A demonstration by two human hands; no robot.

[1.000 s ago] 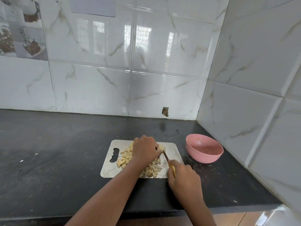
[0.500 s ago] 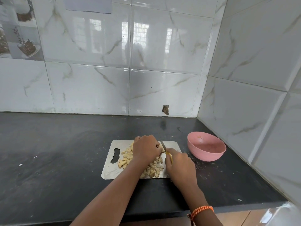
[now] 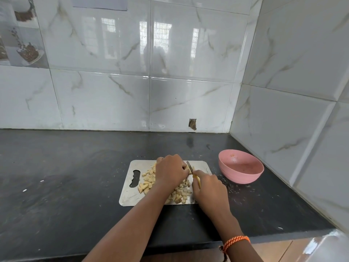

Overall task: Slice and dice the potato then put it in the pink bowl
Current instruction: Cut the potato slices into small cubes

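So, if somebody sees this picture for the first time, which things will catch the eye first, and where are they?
First the two hands at the centre: the left hand holds down a piece of potato while the right hand grips a knife beside it. Under them, pale potato cubes lie scattered on a metal cutting board. To the right, near the tiled corner, a pink bowl stands on the dark counter.

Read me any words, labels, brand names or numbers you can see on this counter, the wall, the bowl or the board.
No text can be read anywhere.
Paper sheet on the wall tiles: it looks blank, and it is cut off by the frame's top edge.
Picture tiles at upper left: images only, no lettering shows.
Pink bowl, cutting board, knife: no label or brand shows.
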